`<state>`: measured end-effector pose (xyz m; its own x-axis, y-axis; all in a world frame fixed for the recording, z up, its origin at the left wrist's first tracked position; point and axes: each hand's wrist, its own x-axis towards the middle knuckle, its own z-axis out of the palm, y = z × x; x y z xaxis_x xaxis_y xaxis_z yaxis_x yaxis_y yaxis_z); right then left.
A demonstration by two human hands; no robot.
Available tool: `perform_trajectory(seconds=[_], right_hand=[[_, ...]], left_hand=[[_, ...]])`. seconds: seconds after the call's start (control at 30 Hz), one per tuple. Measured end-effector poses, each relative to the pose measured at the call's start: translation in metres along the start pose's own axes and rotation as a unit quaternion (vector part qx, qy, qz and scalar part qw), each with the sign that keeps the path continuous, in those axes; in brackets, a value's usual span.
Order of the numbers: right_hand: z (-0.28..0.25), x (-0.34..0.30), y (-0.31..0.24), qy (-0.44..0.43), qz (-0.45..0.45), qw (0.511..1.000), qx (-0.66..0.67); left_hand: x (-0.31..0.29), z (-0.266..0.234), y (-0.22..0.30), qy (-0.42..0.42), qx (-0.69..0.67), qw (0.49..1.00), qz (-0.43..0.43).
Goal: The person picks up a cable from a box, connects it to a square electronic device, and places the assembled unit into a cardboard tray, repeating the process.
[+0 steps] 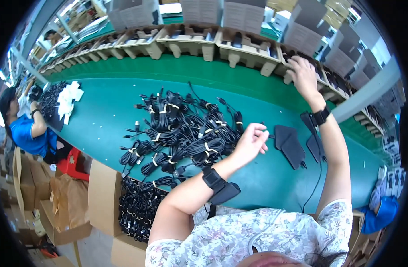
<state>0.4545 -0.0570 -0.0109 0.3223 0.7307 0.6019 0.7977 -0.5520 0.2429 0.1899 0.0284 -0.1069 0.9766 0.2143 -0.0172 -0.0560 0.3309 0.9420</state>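
Observation:
My left hand [252,141] hovers over the green bench, its fingers loosely curled and apart, with nothing plainly in it. Left of it lies a large heap of coiled black cables [181,127], many tied with pale bands. Just right of it are flat black pieces [294,149], with another dark piece [316,147] partly behind my right forearm. At the far side, my right hand [303,73] reaches over a brown moulded tray [282,66] in the row. Its fingers are spread over dark contents; the fingertips are partly hidden.
Brown moulded trays [186,42] with raised grey flaps line the bench's far edge. A slanted grey post [366,95] stands beside my right arm. An open carton [103,196] of black cables sits below the near edge. A person in blue [32,129] works at far left.

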Motion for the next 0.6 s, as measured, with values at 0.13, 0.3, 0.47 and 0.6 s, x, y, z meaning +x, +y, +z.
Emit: perform_trajectory(seconds=[0.13,0.3,0.47,0.6], right_hand=[[-0.048,-0.06,-0.036,-0.23,-0.027,0.966,0.114],[-0.085,-0.122,-0.068,-0.38,-0.041,0.909,0.168],[-0.079,-0.138,-0.076,-0.335,0.036,0.928,0.158],[-0.076,-0.131,-0.068,-0.294,0.051,0.925,0.236]], left_hand=[[-0.006,-0.005,0.004,0.007,0.014,1.0,-0.009],[-0.009,-0.004,0.005,0.012,0.031,0.999,0.004],[-0.01,-0.004,0.007,0.007,0.055,0.998,0.011],[-0.006,-0.003,0.001,0.012,0.077,0.997,0.029]])
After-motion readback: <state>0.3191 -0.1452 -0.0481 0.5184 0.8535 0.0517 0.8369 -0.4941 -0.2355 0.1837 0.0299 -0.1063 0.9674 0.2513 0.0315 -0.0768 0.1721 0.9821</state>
